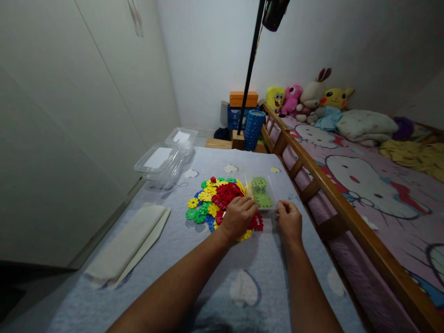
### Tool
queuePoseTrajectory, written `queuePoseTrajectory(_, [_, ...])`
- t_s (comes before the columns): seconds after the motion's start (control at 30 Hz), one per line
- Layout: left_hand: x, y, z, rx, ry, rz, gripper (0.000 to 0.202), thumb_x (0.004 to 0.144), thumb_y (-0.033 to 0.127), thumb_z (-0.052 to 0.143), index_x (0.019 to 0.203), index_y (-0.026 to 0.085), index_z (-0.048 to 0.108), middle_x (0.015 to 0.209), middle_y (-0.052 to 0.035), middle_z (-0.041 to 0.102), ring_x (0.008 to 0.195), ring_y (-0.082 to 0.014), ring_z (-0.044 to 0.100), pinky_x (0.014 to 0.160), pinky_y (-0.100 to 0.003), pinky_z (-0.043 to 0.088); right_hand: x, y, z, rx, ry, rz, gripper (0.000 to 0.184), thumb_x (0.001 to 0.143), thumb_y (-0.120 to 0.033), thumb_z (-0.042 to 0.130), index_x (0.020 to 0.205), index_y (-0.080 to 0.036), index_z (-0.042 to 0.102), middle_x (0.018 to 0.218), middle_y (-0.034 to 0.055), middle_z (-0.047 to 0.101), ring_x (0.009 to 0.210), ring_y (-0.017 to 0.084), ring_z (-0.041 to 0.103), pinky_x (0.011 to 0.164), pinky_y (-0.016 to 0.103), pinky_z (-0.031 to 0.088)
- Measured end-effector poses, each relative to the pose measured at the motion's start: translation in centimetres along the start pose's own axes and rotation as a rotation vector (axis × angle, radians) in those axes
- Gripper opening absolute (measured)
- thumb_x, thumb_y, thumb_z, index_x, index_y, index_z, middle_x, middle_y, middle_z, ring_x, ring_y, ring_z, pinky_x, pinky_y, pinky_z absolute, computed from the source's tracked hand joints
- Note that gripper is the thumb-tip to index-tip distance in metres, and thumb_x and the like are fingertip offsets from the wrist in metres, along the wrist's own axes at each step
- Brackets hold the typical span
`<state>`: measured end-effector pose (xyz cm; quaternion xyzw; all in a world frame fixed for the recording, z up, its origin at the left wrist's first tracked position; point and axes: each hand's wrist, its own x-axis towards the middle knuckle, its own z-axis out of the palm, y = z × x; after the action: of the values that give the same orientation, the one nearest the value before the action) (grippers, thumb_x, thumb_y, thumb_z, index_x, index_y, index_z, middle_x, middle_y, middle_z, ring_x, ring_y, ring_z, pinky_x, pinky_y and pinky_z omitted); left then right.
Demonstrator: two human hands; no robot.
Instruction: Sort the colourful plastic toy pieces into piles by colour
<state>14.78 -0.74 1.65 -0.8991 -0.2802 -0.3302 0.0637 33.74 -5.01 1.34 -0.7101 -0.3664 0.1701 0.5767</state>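
Note:
A clear plastic box with light green snowflake-shaped building pieces in it rests on the cloth. My left hand is at the box's near left corner, its fingers curled over the edge. At the near right corner my right hand is closed, thumb and fingers pinching the rim. Beside the box, and partly beneath my left wrist, spreads a heap of plastic snowflake pieces in red, yellow, green and blue. My left hand hides some of the red ones.
Clear lidded boxes with white labels stand at the back left. A folded beige cloth lies on the left. Along the right runs a wooden bed rail. Behind the table are a black lamp pole and a blue foam roller.

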Motion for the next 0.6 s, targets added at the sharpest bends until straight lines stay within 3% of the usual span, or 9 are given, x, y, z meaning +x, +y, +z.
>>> queuePoseTrajectory(0.1, [-0.2,0.2,-0.2,0.019,-0.004,0.002,0.009,0.097,0.025,0.056,0.095,0.018,0.063,0.102,-0.0044,0.071,0.101,-0.0204,0.062,0.088,-0.034,0.047,-0.1,0.5,0.4,0.075,-0.053,0.028,0.039,0.076,-0.052,0.063,0.092,-0.016,0.067,0.081,0.0053,0.067,0.07,0.02,0.061,0.056,0.03,0.048])
queuePoseTrajectory(0.33, [-0.4,0.7,-0.8,0.048,-0.042,-0.002,0.014,0.097,0.024,0.055,0.085,0.02,0.058,0.087,-0.0028,0.065,0.086,-0.0205,0.06,0.075,-0.034,0.045,-1.2,-0.5,0.6,-0.1,0.055,-0.285,0.031,0.085,-0.042,0.058,0.094,-0.015,0.071,0.094,0.0107,0.068,0.086,0.023,0.063,0.071,0.034,0.052])
queuePoseTrajectory(0.47, [-0.7,1.0,-1.3,0.045,-0.06,-0.023,0.01,0.096,0.024,0.058,0.087,0.02,0.058,0.087,-0.0028,0.065,0.084,-0.0202,0.06,0.074,-0.034,0.045,-1.9,-0.9,0.9,0.058,-0.03,-0.198,0.034,0.085,-0.045,0.062,0.102,-0.017,0.069,0.095,0.0082,0.067,0.082,0.021,0.062,0.066,0.032,0.051])
queuePoseTrajectory(0.6, [-0.7,1.3,-1.7,0.066,-0.054,-0.066,0.011,0.096,0.023,0.057,0.086,0.021,0.058,0.084,-0.0025,0.065,0.08,-0.02,0.06,0.072,-0.033,0.045,-2.5,-1.0,1.4,0.286,-0.171,-0.096,0.031,0.087,-0.045,0.06,0.101,-0.018,0.068,0.082,0.0022,0.063,0.066,0.016,0.057,0.059,0.029,0.048])
